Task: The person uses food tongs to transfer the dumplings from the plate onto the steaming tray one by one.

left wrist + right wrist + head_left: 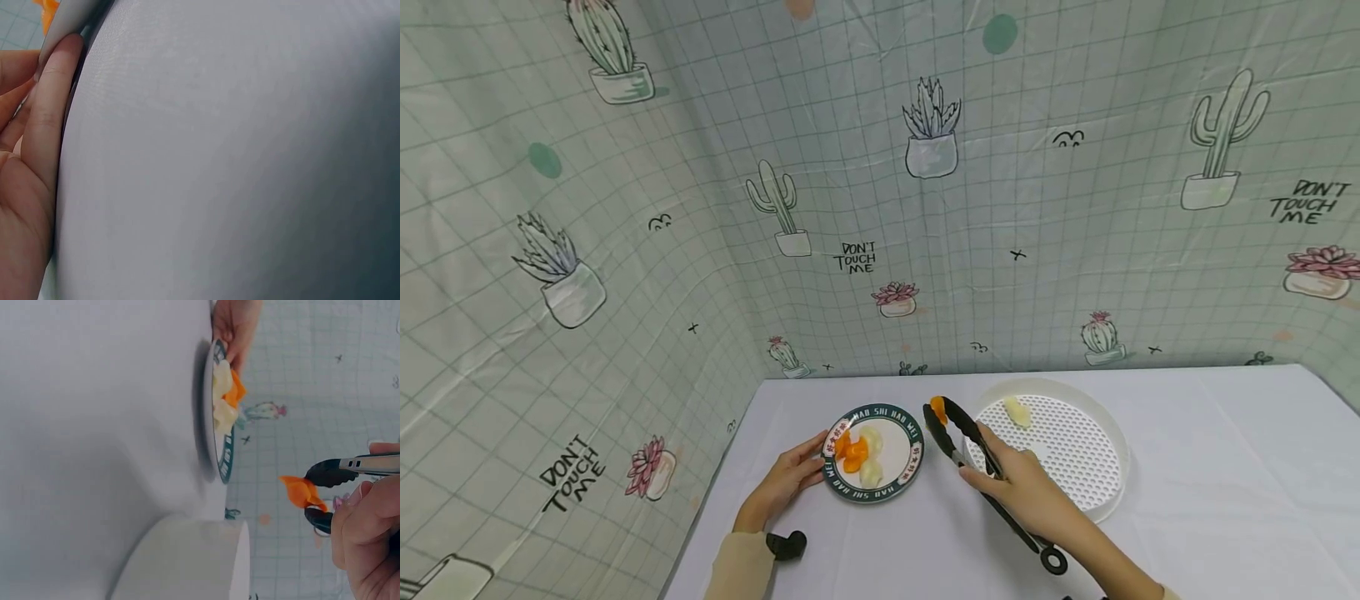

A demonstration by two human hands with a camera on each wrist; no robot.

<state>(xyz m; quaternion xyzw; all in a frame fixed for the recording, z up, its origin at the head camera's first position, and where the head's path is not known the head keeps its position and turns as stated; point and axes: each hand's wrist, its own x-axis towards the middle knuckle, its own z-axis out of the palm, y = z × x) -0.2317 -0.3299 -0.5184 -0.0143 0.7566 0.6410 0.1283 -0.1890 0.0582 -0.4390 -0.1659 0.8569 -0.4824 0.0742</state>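
Note:
My left hand (790,473) grips the left rim of a round plate (912,467) with a dark green lettered border. In the left wrist view its fingers (47,119) lie at the edge of the plate (74,17). Orange dumpling-shaped pieces (855,456) and pale ones (871,475) sit together on the plate. My right hand (1026,492) holds black tongs (968,428), their tips raised between plate and tray. Pinched in those tips is one orange dumpling-shaped piece (302,492).
A round white tray (1116,433) with a perforated base stands right of the plate, partly behind my right hand. One pale piece (1017,412) lies near its far side. A white cloth (1217,467) covers the table, and a cactus-printed curtain (1000,208) hangs behind.

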